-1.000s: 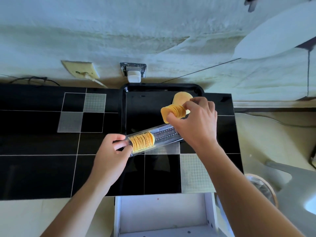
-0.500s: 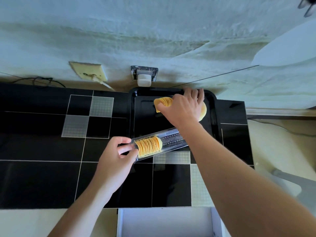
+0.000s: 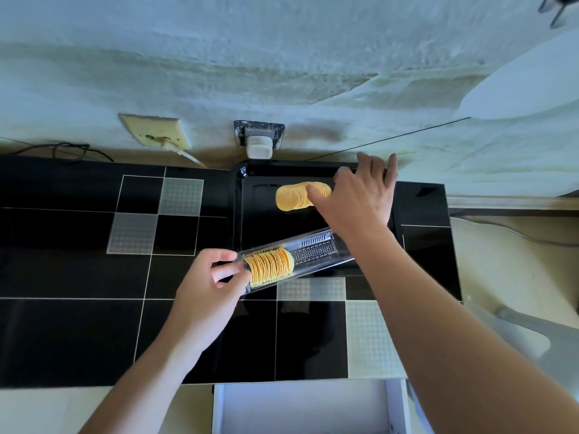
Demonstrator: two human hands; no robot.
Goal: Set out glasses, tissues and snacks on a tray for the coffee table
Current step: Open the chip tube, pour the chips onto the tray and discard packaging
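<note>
A black tray [image 3: 250, 220] sits on the black tiled counter against the wall. A fanned row of yellow crisps [image 3: 293, 197] lies on the tray's far part. My right hand [image 3: 357, 195] rests over the right end of that row, fingers spread, thumb touching the crisps. A clear plastic crisp tray [image 3: 316, 252] lies tilted across the black tray's near edge, with a stack of crisps [image 3: 271, 266] in its left end. My left hand [image 3: 210, 286] grips that left end.
The black and grey tiled counter [image 3: 94, 277] stretches left. A white open drawer [image 3: 307, 405] juts out below the counter's front edge. A wall socket with a white plug [image 3: 258, 145] and a cream wall plate [image 3: 156, 134] sit just behind the tray.
My right hand carried a bunch of crisps from the clear tray to the black tray's far part, laid them down in a row and opened. The left hand kept holding the clear tray.
</note>
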